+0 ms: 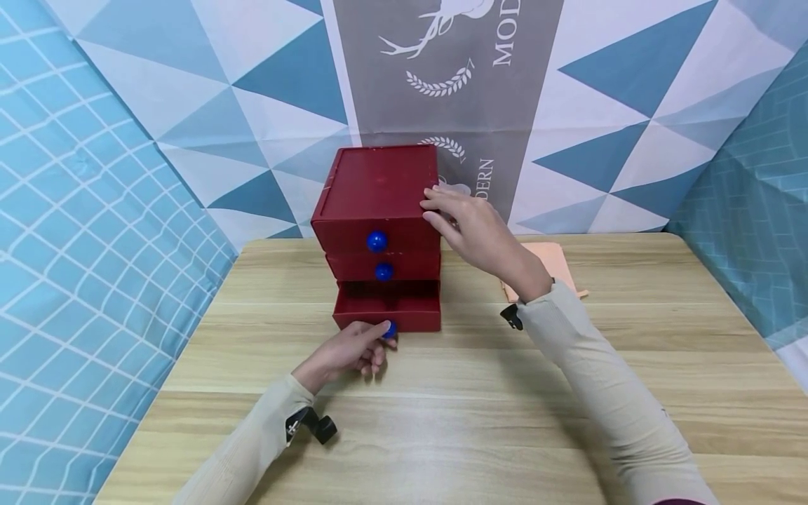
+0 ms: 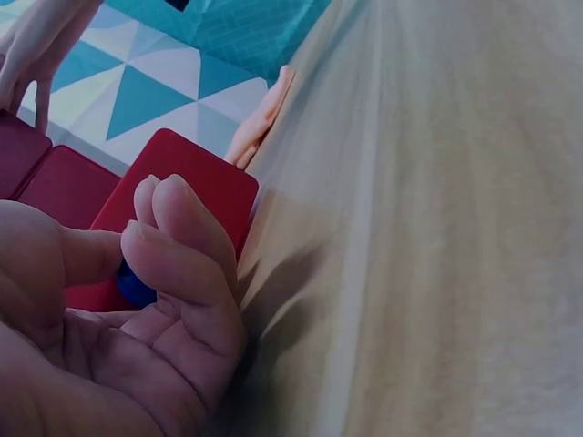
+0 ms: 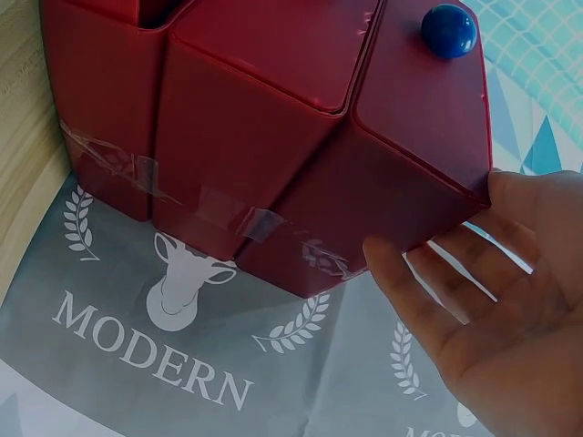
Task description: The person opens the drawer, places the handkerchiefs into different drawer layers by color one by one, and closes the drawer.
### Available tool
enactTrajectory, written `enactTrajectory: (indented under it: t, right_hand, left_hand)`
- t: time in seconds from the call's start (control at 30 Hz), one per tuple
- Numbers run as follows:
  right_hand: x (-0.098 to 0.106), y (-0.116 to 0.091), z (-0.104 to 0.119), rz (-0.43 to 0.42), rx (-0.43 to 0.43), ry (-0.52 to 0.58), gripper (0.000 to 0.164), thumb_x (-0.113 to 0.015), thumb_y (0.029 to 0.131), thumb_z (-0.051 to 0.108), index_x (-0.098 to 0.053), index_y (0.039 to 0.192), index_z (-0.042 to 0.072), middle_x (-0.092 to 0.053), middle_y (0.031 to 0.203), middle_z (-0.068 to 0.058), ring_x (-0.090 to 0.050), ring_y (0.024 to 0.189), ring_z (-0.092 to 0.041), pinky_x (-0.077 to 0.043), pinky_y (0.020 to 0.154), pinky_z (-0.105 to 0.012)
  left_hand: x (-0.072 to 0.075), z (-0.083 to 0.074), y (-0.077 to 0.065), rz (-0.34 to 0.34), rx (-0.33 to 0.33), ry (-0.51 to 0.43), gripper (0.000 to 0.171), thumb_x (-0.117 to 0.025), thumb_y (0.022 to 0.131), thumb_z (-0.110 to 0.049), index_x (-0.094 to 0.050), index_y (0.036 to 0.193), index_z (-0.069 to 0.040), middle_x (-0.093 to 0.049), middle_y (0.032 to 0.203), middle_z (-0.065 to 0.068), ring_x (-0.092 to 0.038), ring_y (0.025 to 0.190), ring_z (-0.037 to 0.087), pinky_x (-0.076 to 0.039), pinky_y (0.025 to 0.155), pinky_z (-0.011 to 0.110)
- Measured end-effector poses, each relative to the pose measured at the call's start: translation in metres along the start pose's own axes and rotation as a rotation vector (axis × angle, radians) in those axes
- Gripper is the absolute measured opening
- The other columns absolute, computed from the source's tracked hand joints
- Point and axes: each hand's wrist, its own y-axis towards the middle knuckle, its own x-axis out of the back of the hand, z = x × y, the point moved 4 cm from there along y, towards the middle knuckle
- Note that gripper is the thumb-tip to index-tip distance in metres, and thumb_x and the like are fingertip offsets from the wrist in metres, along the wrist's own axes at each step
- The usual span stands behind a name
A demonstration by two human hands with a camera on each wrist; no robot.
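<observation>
A dark red three-drawer box (image 1: 379, 184) stands on the table against the back wall, a blue round knob on each drawer. Its bottom drawer (image 1: 418, 322) is pulled out partway, and the visible part of its inside looks bare. My left hand (image 1: 346, 352) pinches the bottom drawer's blue knob (image 2: 135, 288) between thumb and fingers. At the box's upper right edge, my right hand (image 1: 472, 230) rests with fingers extended against the top and side. The top drawer's knob (image 3: 448, 31) and the middle knob (image 1: 384, 271) are untouched, both drawers pushed in.
A flat peach-coloured item (image 1: 550, 263) lies on the wooden table (image 1: 454, 421) behind my right wrist. Patterned cloth wall (image 1: 271, 91) closes off the back, with blue cloth at both sides. Clear tape strips (image 3: 146, 175) run along the box's side.
</observation>
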Motion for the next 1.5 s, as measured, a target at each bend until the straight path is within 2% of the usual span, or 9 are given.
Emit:
enactTrajectory:
  t: [0.17, 0.47, 0.77, 0.97, 1.27, 1.5]
  right_hand:
    - [0.0, -0.001, 0.001, -0.007, 0.0, -0.002, 0.035, -0.059, 0.102, 0.025, -0.065, 0.131, 0.007, -0.056, 0.142, -0.01, -0.045, 0.139, -0.023, -0.034, 0.115, -0.04]
    - [0.0, -0.001, 0.002, -0.02, 0.015, -0.002, 0.034, -0.059, 0.102, 0.025, -0.066, 0.129, 0.007, -0.057, 0.141, -0.011, -0.046, 0.138, -0.024, -0.034, 0.115, -0.04]
    - [0.0, 0.0, 0.002, -0.009, 0.006, 0.004, 0.035, -0.06, 0.101, 0.024, -0.065, 0.131, 0.008, -0.056, 0.142, -0.01, -0.045, 0.138, -0.025, -0.034, 0.115, -0.041]
    - [0.0, -0.001, 0.001, -0.016, 0.009, -0.006, 0.034, -0.06, 0.101, 0.024, -0.065, 0.13, 0.008, -0.056, 0.142, -0.01, -0.045, 0.138, -0.023, -0.035, 0.114, -0.04]
    - [-0.001, 0.0, 0.001, -0.01, 0.003, -0.003, 0.033, -0.061, 0.101, 0.023, -0.066, 0.13, 0.008, -0.056, 0.142, -0.01, -0.045, 0.138, -0.025, -0.035, 0.114, -0.04]
    - [0.0, -0.001, 0.001, -0.019, 0.009, 0.008, 0.032, -0.06, 0.101, 0.023, -0.066, 0.128, 0.007, -0.056, 0.142, -0.01, -0.045, 0.139, -0.025, -0.034, 0.115, -0.04]
  left_hand:
    - [-0.004, 0.004, -0.006, -0.014, -0.004, 0.012, 0.054, -0.043, 0.107, -0.041, -0.06, 0.109, 0.011, -0.058, 0.063, 0.001, -0.055, 0.056, 0.012, -0.044, 0.049, 0.023]
    - [-0.014, 0.008, -0.022, 0.013, -0.011, 0.027, 0.052, -0.042, 0.108, -0.037, -0.061, 0.107, 0.011, -0.058, 0.063, -0.001, -0.054, 0.055, 0.01, -0.043, 0.047, 0.022]
    - [-0.025, 0.019, -0.04, 0.037, 0.025, 0.015, 0.051, -0.043, 0.107, -0.039, -0.062, 0.108, 0.009, -0.059, 0.061, 0.0, -0.052, 0.051, 0.01, -0.043, 0.045, 0.021]
    - [-0.034, 0.021, -0.052, 0.024, 0.018, 0.034, 0.053, -0.045, 0.106, -0.043, -0.063, 0.109, 0.007, -0.057, 0.059, 0.001, -0.052, 0.048, 0.01, -0.043, 0.044, 0.022]
    - [-0.045, 0.027, -0.069, 0.05, -0.019, 0.049, 0.052, -0.04, 0.108, -0.041, -0.062, 0.109, 0.007, -0.058, 0.059, 0.002, -0.052, 0.047, 0.01, -0.044, 0.045, 0.021]
    - [-0.051, 0.03, -0.08, 0.05, -0.025, 0.032, 0.052, -0.041, 0.108, -0.04, -0.061, 0.108, 0.008, -0.06, 0.059, 0.003, -0.053, 0.048, 0.011, -0.043, 0.044, 0.021]
